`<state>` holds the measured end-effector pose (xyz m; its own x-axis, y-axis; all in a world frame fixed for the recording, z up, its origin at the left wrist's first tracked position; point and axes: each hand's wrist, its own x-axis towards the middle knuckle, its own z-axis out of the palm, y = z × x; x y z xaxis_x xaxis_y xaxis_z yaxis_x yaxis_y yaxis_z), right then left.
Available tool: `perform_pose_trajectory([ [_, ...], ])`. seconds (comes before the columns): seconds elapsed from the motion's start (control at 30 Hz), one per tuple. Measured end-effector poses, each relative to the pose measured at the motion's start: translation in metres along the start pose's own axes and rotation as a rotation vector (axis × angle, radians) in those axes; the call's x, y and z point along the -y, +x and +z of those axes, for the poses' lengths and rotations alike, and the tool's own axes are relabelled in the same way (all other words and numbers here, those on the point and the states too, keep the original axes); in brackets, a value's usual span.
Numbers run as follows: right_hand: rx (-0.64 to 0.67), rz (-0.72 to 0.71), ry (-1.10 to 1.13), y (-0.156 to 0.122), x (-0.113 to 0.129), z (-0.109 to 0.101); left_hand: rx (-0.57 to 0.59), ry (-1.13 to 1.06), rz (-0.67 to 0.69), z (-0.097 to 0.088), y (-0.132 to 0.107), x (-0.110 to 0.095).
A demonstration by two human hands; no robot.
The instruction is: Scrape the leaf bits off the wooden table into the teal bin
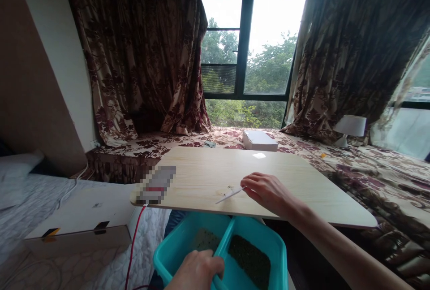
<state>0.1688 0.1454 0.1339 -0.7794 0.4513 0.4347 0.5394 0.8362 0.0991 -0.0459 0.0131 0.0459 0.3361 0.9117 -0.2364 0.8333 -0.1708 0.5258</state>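
Observation:
My right hand [265, 190] is above the light wood table, its fingers pinching a thin, flat white strip [229, 196]. The strip slants down to the left. Close beside it, a small patch of scattered dark crumbs [229, 189] lies on the tabletop. Below the table's near edge is a turquoise bin [281, 254] split in two by a central divider. My left hand [198, 268] is closed around the divider, its fingertips partly hidden. Dark, grainy material [250, 259] covers the floor of the right compartment; fewer specks [205, 238] lie in the left one.
A pixelated flat object [156, 184] rests on the table's [302, 178] left end, with a red cable [135, 236] hanging down. A white box [83, 214] sits on the bed at left. Another white box [260, 140] and a lamp [350, 126] stand by the window.

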Motion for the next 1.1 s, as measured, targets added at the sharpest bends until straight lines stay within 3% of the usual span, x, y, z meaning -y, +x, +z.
perform_pose_trajectory([
  [0.1,-0.091,0.104,0.075,-0.004,-0.003,-0.001,-0.003,0.010,0.018,0.001,0.001,0.003],
  [0.3,-0.310,0.600,0.416,-0.034,-0.012,0.027,0.001,0.078,0.002,0.004,0.007,0.009],
  [0.5,-0.347,0.814,0.819,-0.053,-0.019,0.058,-0.048,0.038,0.003,0.004,0.002,0.006],
  [0.77,-0.410,0.845,0.876,-0.038,-0.020,0.068,-0.060,-0.006,-0.075,0.003,-0.003,0.001],
  [1.1,-0.415,0.810,0.843,-0.041,-0.020,0.065,-0.088,-0.026,-0.027,0.007,-0.002,0.006],
])
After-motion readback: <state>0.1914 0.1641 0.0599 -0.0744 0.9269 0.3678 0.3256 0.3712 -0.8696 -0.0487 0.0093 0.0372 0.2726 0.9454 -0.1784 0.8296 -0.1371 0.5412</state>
